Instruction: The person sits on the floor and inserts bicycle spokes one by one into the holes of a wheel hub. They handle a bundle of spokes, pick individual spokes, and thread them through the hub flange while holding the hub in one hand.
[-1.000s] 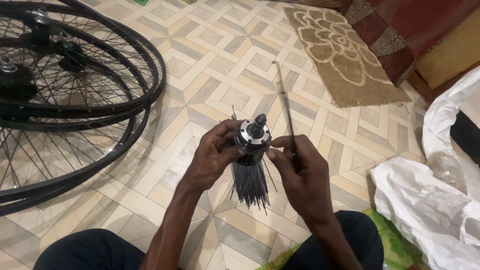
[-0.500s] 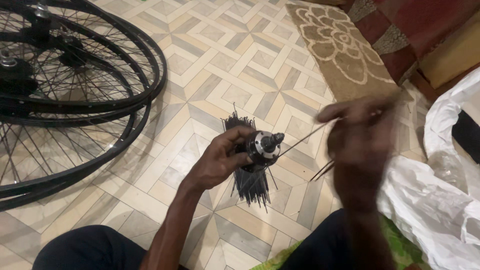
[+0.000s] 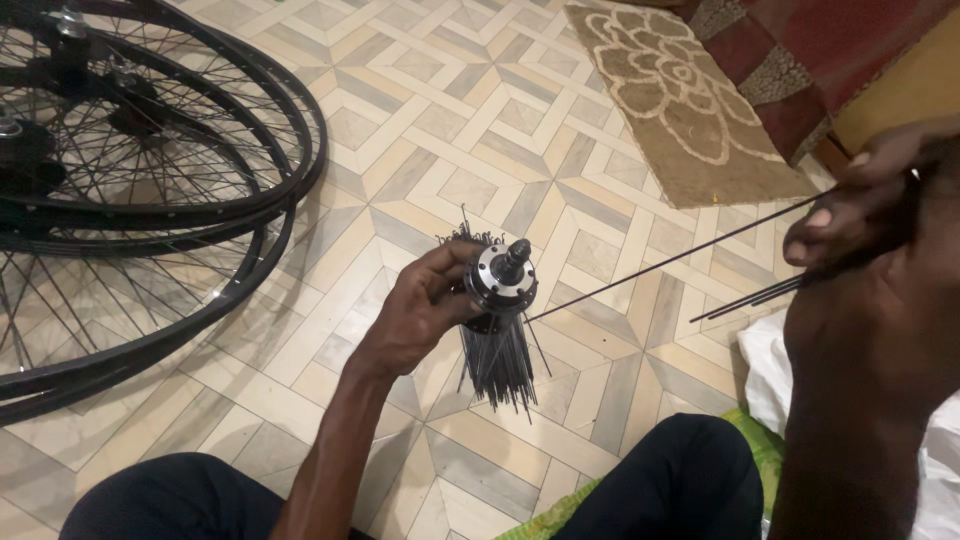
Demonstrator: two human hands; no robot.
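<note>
My left hand [image 3: 425, 310] grips a silver and black wheel hub [image 3: 502, 278] with its axle pointing up. A bundle of black spokes [image 3: 497, 365] hangs down from the hub's flange. My right hand [image 3: 870, 215] is raised at the far right, pinching several thin black spokes [image 3: 680, 258]. One long spoke runs from those fingers down to the hub; the others [image 3: 750, 298] stick out short of it.
Black spoked bicycle wheels [image 3: 140, 190] lie stacked on the patterned tile floor [image 3: 480, 120] at the left. A brown floral mat [image 3: 680, 90] lies at the upper right. White plastic bags [image 3: 770, 370] sit at the right. My dark-trousered knees fill the bottom edge.
My right hand has left the hub and swung up and out to the right, drawing a long spoke away with it. The left hand has kept the hub in place.
</note>
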